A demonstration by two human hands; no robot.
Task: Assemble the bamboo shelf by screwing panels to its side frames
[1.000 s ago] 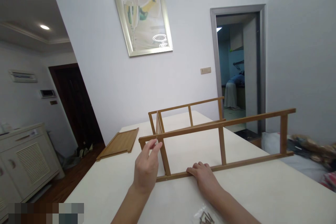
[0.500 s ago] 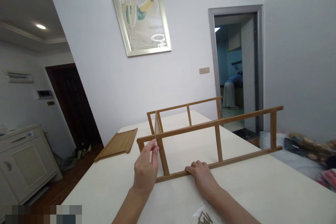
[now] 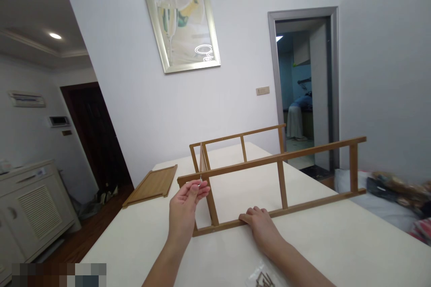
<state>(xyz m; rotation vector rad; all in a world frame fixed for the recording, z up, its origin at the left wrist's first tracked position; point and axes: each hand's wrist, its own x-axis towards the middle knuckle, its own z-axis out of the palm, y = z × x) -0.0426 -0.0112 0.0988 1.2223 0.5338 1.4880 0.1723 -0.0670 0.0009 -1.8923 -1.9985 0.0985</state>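
Observation:
A wooden shelf frame [image 3: 282, 184] lies on its side, with a board standing between its two ladder-like sides at the left end. At the near side's upper rail, my left hand [image 3: 184, 204] pinches a small silvery hex key [image 3: 200, 181]. The key's thin end meets the rail near the board; fingers partly hide the rest. My right hand [image 3: 262, 225] rests with its fingers curled over the near side's lower rail. Beside my right forearm is a clear plastic bag of screws [image 3: 264, 279], partly cut off by the picture's lower edge.
A loose wooden shelf panel [image 3: 151, 184] lies flat at the white table's [image 3: 128, 242] far left. The wall stands behind the table. Beyond the right edge is a surface with a heap of cloth items [image 3: 393, 188]. A bent-over person [image 3: 298, 114] is visible through the doorway.
My left hand has turned at the wrist around the key, its fingers now pointing right rather than up. My right hand stays on the lower rail.

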